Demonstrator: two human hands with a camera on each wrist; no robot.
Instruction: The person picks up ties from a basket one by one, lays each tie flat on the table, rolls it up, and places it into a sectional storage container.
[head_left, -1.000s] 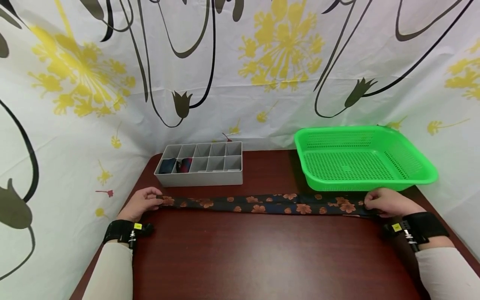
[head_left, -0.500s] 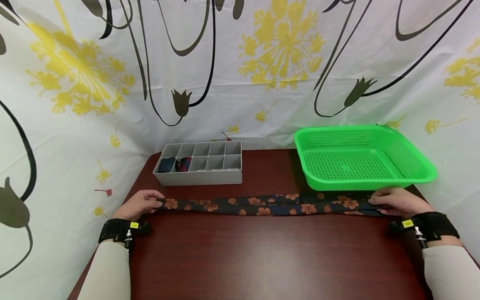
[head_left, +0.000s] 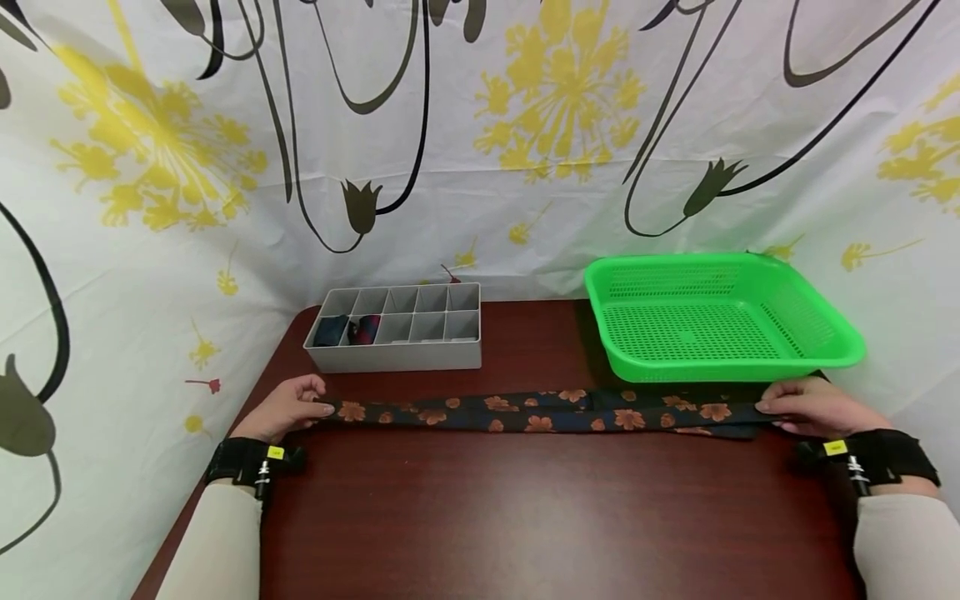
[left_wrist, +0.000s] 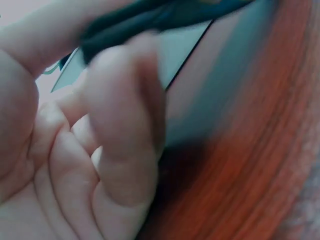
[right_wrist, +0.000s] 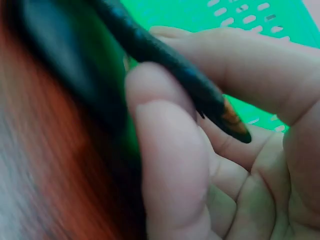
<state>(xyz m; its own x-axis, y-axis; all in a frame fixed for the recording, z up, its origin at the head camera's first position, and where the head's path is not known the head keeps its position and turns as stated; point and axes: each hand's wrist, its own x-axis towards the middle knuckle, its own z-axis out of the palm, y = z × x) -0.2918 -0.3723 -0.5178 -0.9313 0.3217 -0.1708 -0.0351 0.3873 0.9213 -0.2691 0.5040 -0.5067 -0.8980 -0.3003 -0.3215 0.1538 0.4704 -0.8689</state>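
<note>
A dark necktie (head_left: 538, 423) with orange flowers stretches sideways across the table, its two lengths lying together. At its left end, my left hand (head_left: 281, 408) pinches the fabric between thumb and fingers; in the left wrist view the dark end of the necktie (left_wrist: 165, 17) shows at the fingertips. My right hand (head_left: 821, 408) pinches the other end below the green basket. Close up in the right wrist view, the necktie's edge (right_wrist: 170, 62) runs between thumb and forefinger, with an orange patch at its tip.
A grey divided box (head_left: 397, 358) stands at the back left, with a rolled dark blue cloth (head_left: 330, 331) and a red-and-blue one (head_left: 365, 329) in its compartments. At the back right sits a green perforated basket (head_left: 720, 371). A patterned curtain (head_left: 450, 150) hangs behind the table (head_left: 510, 508).
My right hand has moved to the right, and the necktie has shifted a little the same way. More of its lower right end now shows. The left hand stays at the left end.
</note>
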